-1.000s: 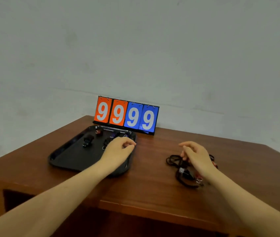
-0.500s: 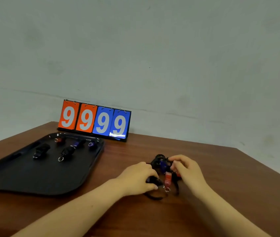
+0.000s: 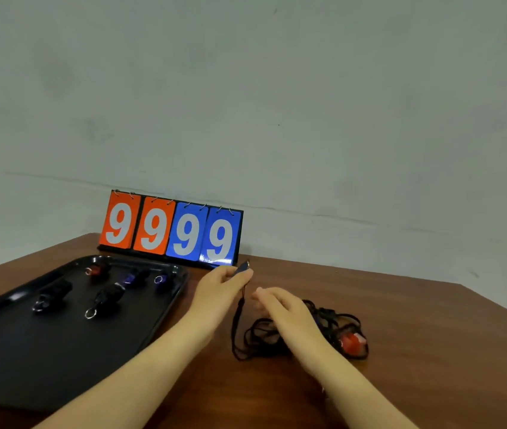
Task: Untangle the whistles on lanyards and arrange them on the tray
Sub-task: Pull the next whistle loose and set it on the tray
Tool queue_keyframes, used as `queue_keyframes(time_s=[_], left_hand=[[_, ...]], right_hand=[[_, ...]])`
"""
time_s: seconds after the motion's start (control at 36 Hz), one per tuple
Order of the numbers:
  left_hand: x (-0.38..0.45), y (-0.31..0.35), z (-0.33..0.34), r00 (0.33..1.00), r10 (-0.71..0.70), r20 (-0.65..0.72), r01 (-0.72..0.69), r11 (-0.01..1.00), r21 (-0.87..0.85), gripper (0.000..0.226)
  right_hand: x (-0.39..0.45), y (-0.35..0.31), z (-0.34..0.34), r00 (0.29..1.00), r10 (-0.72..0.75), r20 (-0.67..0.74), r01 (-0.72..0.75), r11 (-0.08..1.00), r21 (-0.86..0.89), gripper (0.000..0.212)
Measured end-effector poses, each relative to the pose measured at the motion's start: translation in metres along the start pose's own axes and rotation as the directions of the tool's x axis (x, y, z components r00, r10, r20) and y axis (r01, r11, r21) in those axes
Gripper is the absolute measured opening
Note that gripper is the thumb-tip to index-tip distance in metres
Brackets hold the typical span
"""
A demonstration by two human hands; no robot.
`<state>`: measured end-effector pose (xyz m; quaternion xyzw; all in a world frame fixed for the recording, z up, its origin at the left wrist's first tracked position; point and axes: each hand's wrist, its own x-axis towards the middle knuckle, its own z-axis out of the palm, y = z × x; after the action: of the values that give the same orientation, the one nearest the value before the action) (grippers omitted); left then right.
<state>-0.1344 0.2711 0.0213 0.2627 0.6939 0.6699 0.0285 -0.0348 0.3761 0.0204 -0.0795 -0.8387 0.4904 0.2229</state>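
Now the left hand (image 3: pixel 219 284) has lifted a blue whistle (image 3: pixel 242 268), pinched in its fingers, cord (image 3: pixel 236 320) trailing from the tangle (image 3: pixel 301 332); right hand (image 3: pixel 286 314) hovers open. Freeing begins.

The left hand (image 3: pixel 221 284) is up beside the tray (image 3: pixel 181 292), pinching a blue whistle (image 3: pixel 242 268). The right hand (image 3: pixel 283 308) is further from it, fingers loose.

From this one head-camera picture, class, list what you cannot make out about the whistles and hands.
- Right hand: motion-blurred fingers; any grip on the cords unclear.
- Tangled lanyards: the right hand covers the middle, so the whistle count is hidden; only a red whistle shows.
- Dark whistle: the left hand hides most of it.
- Tray: cut off at the left edge.
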Motion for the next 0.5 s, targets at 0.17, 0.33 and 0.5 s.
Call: queue_keyframes(time_s=[0.17, 0.33, 0.5], left_hand=[[-0.001, 0.01, -0.004, 0.998, -0.041, -0.056, 0.033, 0.99, -0.136, 0.023], [-0.004, 0.012, -0.008, 0.996, -0.092, -0.022, 0.081, 0.945, -0.318, 0.019], [0.0, 0.008, -0.012, 0.992, -0.125, -0.007, 0.11, 0.895, -0.431, 0.012]], right_hand=[[-0.006, 0.001, 0.005, 0.992, -0.033, 0.124, 0.041, 0.997, -0.066, 0.023], [-0.009, 0.004, 0.015, 0.974, -0.043, 0.222, 0.11, 0.947, -0.302, 0.021], [-0.008, 0.004, 0.01, 0.971, -0.015, 0.239, 0.06, 0.982, -0.181, 0.021]])
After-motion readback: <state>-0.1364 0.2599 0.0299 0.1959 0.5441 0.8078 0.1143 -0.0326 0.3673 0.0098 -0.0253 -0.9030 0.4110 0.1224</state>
